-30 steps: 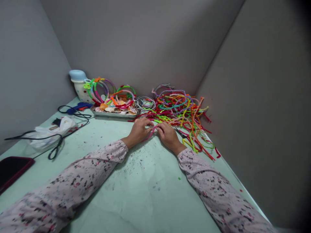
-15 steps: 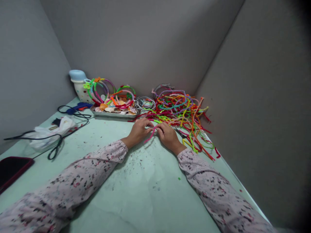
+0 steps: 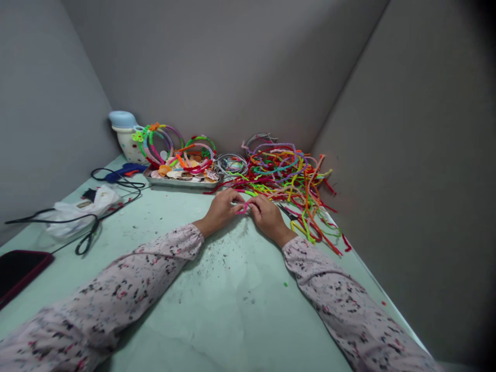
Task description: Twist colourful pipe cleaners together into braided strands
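Observation:
Over the middle of the table, my left hand [image 3: 221, 211] and my right hand [image 3: 268, 218] meet with fingertips almost touching. Both are closed in a pinch on a bright pink pipe cleaner [image 3: 243, 208]. Only a short bent piece of it shows between the fingers; the rest is hidden. Just beyond my fingertips runs a bright green strip [image 3: 248, 193], and I cannot tell whether my hands touch it. Scissors [image 3: 296, 223] with red and yellow handles lie beside my right wrist, partly under loose pipe cleaners.
A tangled heap of coloured pipe cleaners [image 3: 279, 168] lies at the back right. Left of it are wire coils [image 3: 231, 164] and a metal tray [image 3: 182, 183] with wrapped headbands [image 3: 160, 147]. A bottle [image 3: 129, 142], glue gun [image 3: 126, 172], cable, plastic bag [image 3: 73, 217] and phone [image 3: 23, 274] lie left.
The pink pipe cleaner's loose end, which hung toward the lower left, is now drawn up short beside my fingertips. My hands stay in nearly the same place.

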